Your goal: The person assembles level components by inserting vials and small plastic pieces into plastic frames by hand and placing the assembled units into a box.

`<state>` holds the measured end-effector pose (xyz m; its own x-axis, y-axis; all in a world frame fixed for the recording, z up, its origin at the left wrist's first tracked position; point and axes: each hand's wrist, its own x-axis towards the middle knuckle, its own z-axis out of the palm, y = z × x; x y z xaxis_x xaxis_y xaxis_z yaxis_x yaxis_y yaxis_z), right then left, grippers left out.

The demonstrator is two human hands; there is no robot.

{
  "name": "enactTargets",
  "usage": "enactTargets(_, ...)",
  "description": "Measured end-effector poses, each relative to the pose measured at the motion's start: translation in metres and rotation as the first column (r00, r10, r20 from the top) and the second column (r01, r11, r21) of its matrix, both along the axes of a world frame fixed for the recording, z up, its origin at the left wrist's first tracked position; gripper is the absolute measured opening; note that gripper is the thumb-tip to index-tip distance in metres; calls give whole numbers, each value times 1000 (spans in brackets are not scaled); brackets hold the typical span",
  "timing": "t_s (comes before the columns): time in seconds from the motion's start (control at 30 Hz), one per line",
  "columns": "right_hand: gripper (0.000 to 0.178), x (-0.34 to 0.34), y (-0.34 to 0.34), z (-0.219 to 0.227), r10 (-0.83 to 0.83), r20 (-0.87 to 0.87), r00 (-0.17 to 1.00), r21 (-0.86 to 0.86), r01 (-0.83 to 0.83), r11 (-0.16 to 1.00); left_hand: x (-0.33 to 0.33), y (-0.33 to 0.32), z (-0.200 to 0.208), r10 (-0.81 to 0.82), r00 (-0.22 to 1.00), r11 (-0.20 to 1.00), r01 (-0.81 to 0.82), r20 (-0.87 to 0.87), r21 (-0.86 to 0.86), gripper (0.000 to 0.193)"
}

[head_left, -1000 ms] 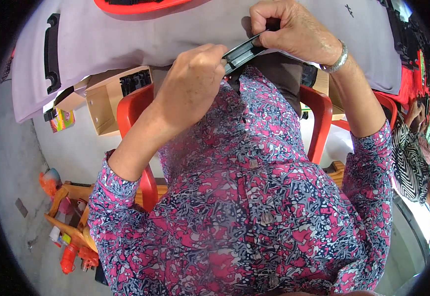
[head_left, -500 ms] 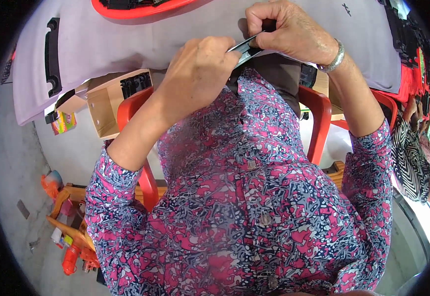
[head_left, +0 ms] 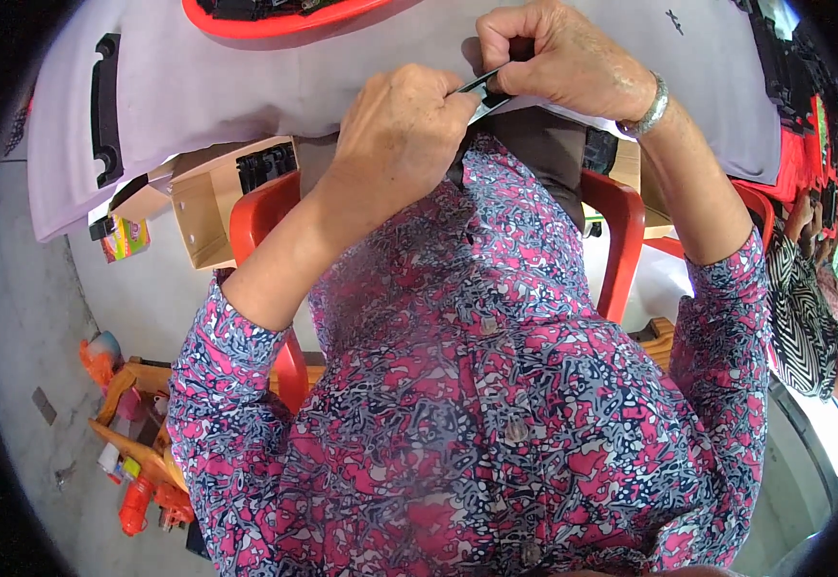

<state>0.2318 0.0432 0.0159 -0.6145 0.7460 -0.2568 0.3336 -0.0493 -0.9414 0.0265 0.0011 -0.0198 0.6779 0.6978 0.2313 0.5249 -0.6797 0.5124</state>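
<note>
Between my two hands, just over the near edge of the cloth-covered table (head_left: 361, 77), is a narrow dark part with a shiny pale face (head_left: 482, 96). My left hand (head_left: 405, 120) is closed on its left end, with the back of the hand hiding most of that grip. At the other end, my right hand (head_left: 568, 62) pinches the part between thumb and bent forefinger. Its exact kind cannot be made out, since fingers cover much of it. A long black plastic strip with notched ends (head_left: 105, 111) lies on the cloth at the left.
A red tray (head_left: 284, 23) of black parts stands at the far side. Below the table's left edge is an open cardboard box (head_left: 198, 216). Red chair arms (head_left: 621, 240) flank me. Black pieces (head_left: 775, 58) and people in patterned clothes (head_left: 804, 308) are at the right.
My left hand has shifted slightly right along the dark part, covering more of its pale face. My right hand has barely moved and keeps its pinch.
</note>
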Motion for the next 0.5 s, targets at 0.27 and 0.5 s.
enactTargets(0.27,17,-2,-3,-9,-8,14,1000,50,7,999,7,-4,1,270,961,853,-215,50,-476,30)
enactTargets(0.5,18,1,-9,-14,-52,54,997,211,39,977,9,5,8,306,952,792,-260,-11,-552,34)
